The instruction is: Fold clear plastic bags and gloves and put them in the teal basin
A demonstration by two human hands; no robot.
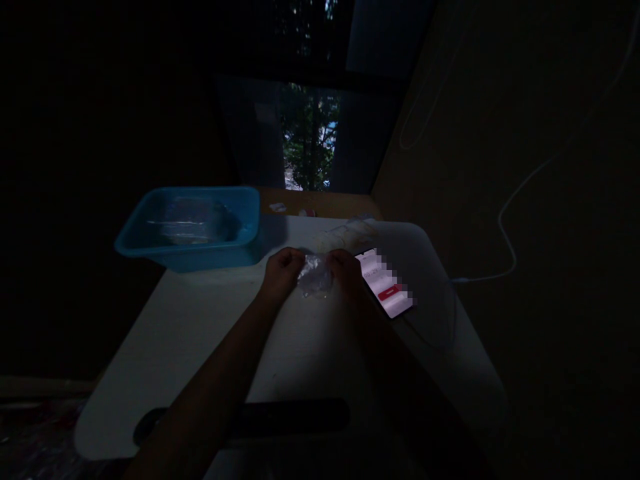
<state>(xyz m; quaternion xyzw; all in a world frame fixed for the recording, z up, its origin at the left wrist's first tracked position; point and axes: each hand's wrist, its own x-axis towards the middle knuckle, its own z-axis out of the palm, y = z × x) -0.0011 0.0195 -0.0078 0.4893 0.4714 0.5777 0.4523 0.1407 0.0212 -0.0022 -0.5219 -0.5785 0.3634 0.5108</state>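
Between my two hands a small clear plastic bag [316, 275] is stretched above the white table [220, 313]. My left hand [283, 268] is closed, its fingers pinching the bag's left upper edge. On the opposite side my right hand [345, 267] pinches the right upper edge, its fingertips partly in shadow. The bag looks thin and crinkled, and I cannot make out anything inside it. Just right of my right hand lies a lit phone [387, 287] with a red button on its screen.
A blue plastic basin [215, 255] holding clear plastic packages [187, 220] stands at the table's back left. Crumpled clear plastic [350, 231] lies behind my hands. A white cable [505, 230] runs along the right. A dark slot [295, 415] crosses the near side. The room is dim.
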